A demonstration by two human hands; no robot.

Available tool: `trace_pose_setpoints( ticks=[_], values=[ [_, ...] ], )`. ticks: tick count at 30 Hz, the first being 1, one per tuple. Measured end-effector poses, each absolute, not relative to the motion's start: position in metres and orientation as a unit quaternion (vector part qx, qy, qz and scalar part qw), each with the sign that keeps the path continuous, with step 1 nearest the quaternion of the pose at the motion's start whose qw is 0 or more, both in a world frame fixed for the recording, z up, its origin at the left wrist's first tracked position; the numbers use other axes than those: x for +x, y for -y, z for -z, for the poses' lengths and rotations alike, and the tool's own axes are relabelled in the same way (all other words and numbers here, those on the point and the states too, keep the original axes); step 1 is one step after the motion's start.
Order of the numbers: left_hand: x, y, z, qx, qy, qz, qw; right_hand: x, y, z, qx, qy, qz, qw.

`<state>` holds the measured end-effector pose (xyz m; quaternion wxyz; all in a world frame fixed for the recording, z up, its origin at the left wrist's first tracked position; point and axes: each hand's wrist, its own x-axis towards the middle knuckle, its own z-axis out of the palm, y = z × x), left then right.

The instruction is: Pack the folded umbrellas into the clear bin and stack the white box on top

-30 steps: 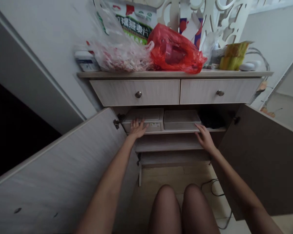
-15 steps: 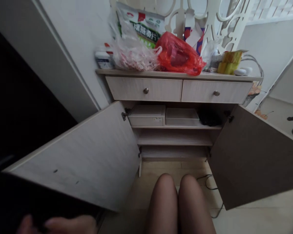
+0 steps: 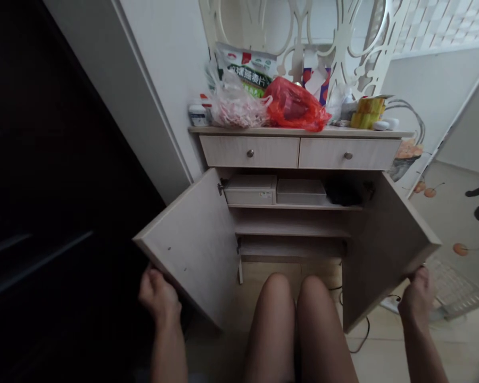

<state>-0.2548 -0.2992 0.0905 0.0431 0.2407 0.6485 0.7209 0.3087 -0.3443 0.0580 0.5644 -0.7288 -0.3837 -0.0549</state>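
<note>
A pale wood cabinet stands in front of my knees with both doors swung partly open. My left hand (image 3: 159, 295) is closed on the outer edge of the left cabinet door (image 3: 195, 244), its fingertips partly hidden behind the panel. At the other side my right hand (image 3: 417, 292) grips the edge of the right cabinet door (image 3: 383, 250), where a bit of metal shows by the fingers. Between the doors, the upper shelf holds a white drawer box (image 3: 249, 197), a clear plastic bin (image 3: 301, 192) and a black item (image 3: 343, 192) I cannot make out.
Two drawers (image 3: 251, 143) sit above the doors. On the top lie a red plastic bag (image 3: 295, 106), a clear bag (image 3: 239, 106), an oatmeal packet (image 3: 247, 66) and a yellow package (image 3: 367, 111). A dark cable (image 3: 361, 340) runs along the floor at right.
Both doors have swung inward from a wider opening. My hands have come up to the door edges; the left was low and apart from its door. The view has shifted slightly.
</note>
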Motion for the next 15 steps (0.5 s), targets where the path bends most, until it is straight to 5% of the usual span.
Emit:
trace_pose_setpoints(
  ticks=[3, 15],
  values=[
    [-0.227, 0.297, -0.075, 0.276, -0.626, -0.729, 0.011, 0.275, 0.339, -0.062, -0.71, 0.355, 0.019, 0.608],
    [-0.084, 0.208, -0.079, 0.569, -0.482, -0.665, 0.033, 0.192, 0.242, -0.085, -0.61, 0.564, 0.009, 0.556]
  ],
)
